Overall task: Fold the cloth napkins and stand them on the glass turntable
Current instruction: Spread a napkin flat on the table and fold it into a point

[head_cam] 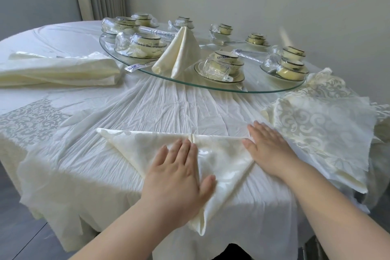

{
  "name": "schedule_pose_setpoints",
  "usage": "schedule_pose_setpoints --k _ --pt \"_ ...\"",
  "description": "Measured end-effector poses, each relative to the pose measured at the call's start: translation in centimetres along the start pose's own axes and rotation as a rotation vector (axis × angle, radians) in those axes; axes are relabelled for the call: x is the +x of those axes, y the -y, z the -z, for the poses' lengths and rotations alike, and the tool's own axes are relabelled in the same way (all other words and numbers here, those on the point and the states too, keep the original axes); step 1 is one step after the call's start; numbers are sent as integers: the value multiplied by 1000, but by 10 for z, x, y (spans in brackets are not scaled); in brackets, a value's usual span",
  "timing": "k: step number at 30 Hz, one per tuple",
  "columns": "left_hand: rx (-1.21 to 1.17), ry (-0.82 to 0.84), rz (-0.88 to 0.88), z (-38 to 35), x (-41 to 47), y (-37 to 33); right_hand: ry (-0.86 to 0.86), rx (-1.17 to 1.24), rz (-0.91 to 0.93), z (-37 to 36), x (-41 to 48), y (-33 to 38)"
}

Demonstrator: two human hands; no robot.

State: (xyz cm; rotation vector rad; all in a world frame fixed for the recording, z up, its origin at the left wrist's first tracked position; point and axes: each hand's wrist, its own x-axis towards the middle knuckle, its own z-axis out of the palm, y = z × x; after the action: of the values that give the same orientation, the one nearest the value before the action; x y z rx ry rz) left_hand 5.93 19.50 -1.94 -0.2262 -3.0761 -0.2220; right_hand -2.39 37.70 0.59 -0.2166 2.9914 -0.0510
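Cloth napkin (223, 160), cream with a woven pattern, lies flat on the white tablecloth (168, 103) on the near side of the glass turntable (263, 91), well apart from its rim and closest to the person; it is folded into a wide triangle, its long straight edge running left to right on the side facing the turntable, its point aimed away from the turntable toward the person; a short crease marks the middle of that long edge. The left hand (177, 167) rests palm down on the napkin just left of the centre line, fingers straight and together, gripping nothing; the right hand (268, 148) lies flat on the napkin's right corner, fingers straight, also gripping nothing, and is slightly blurred. Both hands are on the cloth, so neither has to reach; the next fold probably turns on the centre line, which runs from the turntable side back to the person between the two hands. On the turntable's near edge a standing napkin (179, 50) is upright like a tent among wrapped bowl sets (221, 63); loose napkins (316, 124) are heaped to the right of the turntable, folded cloths (59, 69) to its left.
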Motion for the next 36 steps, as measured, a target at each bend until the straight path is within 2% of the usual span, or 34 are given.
schedule_pose_setpoints --k 2,4,6,8,12,13,17,22,27,32,36 --pt "3 -1 4 1 0 0 -158 -26 50 4 -2 11" --pt "-1 7 6 0 1 0 -269 138 229 6 -5 33" --pt "-26 1 8 0 2 1 -223 338 379 7 -9 60" --pt "-108 -14 13 3 2 3 -134 407 438 -1 -10 75" --pt "-641 -71 83 19 1 14 -60 208 436 -16 -3 77" --pt "-703 -92 79 23 1 17 -50 186 437 -16 -3 76" --pt "-346 -149 9 18 15 21 -48 171 433 -15 -6 78" --pt "-78 24 82 10 26 29 -61 141 431 -17 -4 79" --pt "-7 12 161 12 19 50 -50 153 431 -18 -4 78" --pt "-23 -11 283 16 9 92 -40 164 433 -18 -4 77" --pt "-73 -30 303 20 6 112 -71 214 445 -17 -5 78"
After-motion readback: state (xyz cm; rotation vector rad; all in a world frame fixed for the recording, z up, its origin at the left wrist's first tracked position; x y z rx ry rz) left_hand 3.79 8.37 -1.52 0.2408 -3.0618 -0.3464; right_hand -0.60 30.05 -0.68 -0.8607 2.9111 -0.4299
